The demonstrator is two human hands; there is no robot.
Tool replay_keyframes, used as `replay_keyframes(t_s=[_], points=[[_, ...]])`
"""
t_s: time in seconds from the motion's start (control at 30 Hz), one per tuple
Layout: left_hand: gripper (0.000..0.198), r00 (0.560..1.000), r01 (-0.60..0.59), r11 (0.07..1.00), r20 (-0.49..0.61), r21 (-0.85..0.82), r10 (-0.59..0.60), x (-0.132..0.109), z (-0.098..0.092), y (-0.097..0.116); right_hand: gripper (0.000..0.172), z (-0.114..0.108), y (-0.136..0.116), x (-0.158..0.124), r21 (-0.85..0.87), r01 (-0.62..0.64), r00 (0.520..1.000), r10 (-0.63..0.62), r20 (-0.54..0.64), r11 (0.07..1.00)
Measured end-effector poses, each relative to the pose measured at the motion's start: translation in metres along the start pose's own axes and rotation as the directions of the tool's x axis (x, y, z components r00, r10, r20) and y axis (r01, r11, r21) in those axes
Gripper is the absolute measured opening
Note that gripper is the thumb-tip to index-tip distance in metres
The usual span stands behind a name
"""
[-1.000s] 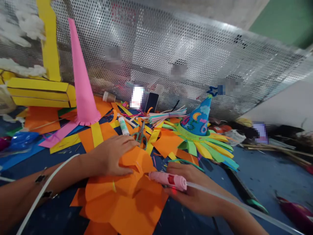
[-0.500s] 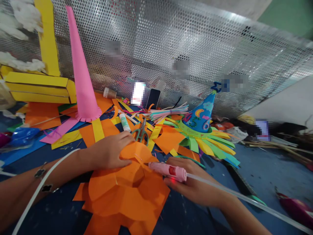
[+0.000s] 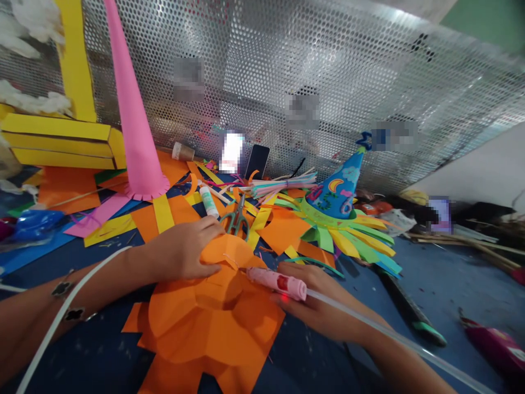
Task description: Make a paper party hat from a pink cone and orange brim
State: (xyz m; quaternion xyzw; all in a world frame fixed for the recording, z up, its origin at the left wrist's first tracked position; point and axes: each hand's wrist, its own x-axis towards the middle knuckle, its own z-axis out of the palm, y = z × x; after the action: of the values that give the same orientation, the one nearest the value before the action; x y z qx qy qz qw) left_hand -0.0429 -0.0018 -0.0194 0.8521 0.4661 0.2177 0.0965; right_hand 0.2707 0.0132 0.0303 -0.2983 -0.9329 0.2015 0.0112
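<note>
Head view: your left hand (image 3: 182,250) lies open, its fingers spread and pressing on the orange paper (image 3: 213,323). Your right hand (image 3: 315,309) has its fingers closed around the pink glue gun (image 3: 276,283), whose tip has moved nearer the paper. Scissors (image 3: 237,224) lie just beyond the paper.

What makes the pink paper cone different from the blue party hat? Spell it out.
The pink paper cone is far taller and slimmer than the blue party hat. The cone is plain pink, while the hat carries colourful printed designs, including a rainbow, and a star on its tip. The cone ends in a small fringed edge; the hat sits in a wide collar of green, yellow and blue strips. Both are pointed cones standing among paper scraps.
</note>
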Motion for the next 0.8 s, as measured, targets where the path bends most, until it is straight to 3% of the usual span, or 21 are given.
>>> replay_keyframes(t_s=[0.17, 0.4, 0.63, 0.8], points=[[0.056, 1.0, -0.01, 1.0, -0.011, 0.019, 0.01, 0.0, -0.003, -0.001, 0.025, -0.001, -0.001, 0.0, -0.006, -0.019, 1.0, 0.019, 0.019, 1.0], [0.056, 0.998, 0.028, 0.994, 0.058, 0.103, -0.034, 0.001, -0.012, 0.001, 0.025, -0.001, -0.001, 0.0, 0.004, -0.028, 1.0, 0.028, 0.012, 1.0], [0.057, 0.994, 0.067, 0.979, 0.075, 0.19, -0.083, 0.0, -0.014, 0.003, 0.017, -0.002, 0.004, 0.001, 0.019, 0.054, 0.998, -0.054, 0.022, 0.998], [0.057, 0.993, 0.065, 0.974, 0.082, 0.217, -0.085, 0.0, -0.015, 0.004, 0.028, 0.0, 0.005, 0.0, -0.027, 0.038, 0.999, -0.038, 0.001, 0.999]])
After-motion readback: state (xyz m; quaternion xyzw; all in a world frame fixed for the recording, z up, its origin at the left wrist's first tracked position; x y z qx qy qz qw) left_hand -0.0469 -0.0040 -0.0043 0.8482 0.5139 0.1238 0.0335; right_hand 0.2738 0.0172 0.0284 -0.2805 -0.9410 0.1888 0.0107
